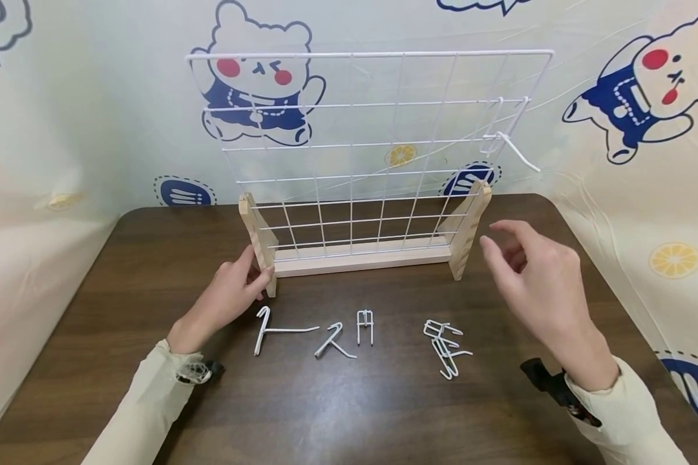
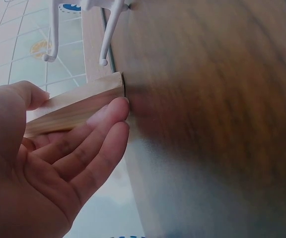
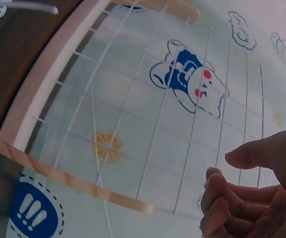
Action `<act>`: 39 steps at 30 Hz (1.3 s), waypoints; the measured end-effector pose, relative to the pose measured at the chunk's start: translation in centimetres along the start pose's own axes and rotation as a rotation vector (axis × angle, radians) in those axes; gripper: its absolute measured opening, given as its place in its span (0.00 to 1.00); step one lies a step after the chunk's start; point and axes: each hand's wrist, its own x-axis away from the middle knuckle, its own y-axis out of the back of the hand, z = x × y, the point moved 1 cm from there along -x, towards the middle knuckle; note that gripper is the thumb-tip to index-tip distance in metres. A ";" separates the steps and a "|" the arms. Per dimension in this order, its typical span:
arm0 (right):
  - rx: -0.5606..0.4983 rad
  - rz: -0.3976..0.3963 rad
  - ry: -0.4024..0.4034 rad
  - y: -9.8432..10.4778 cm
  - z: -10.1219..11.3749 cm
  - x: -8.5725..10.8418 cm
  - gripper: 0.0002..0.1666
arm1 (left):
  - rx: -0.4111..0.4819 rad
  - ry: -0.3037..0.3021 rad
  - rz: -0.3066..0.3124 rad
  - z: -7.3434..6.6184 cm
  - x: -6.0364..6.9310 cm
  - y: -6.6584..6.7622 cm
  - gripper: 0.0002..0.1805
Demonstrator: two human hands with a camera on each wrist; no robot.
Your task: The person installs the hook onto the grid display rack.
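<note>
A white wire grid panel (image 1: 351,145) stands upright in a wooden base (image 1: 360,259) with two side supports. My left hand (image 1: 232,290) grips the left wooden support (image 1: 258,236) low down, thumb on one face and fingers on the other, as the left wrist view also shows. To the right of the right support (image 1: 470,229), my right hand (image 1: 543,281) hovers with thumb and fingers apart and nothing between them. One white hook (image 1: 519,152) hangs on the grid's upper right.
Several white wire hooks lie on the brown table (image 1: 360,413) in front of the stand: a long-armed hook (image 1: 262,330), a shorter hook (image 1: 334,339), another hook (image 1: 364,314) and a tangled cluster (image 1: 444,349). A cartoon-printed cloth (image 1: 122,129) hangs behind and around the table.
</note>
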 end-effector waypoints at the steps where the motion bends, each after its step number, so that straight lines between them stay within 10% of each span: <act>1: 0.000 0.013 -0.006 -0.1 0.1 0.3 0.12 | 0.002 0.000 0.002 0.0 0.0 0.0 0.25; 39: -0.102 0.246 -0.100 -4.3 -1.7 8.7 0.05 | 0.003 0.000 -0.001 0.2 0.0 -0.1 0.26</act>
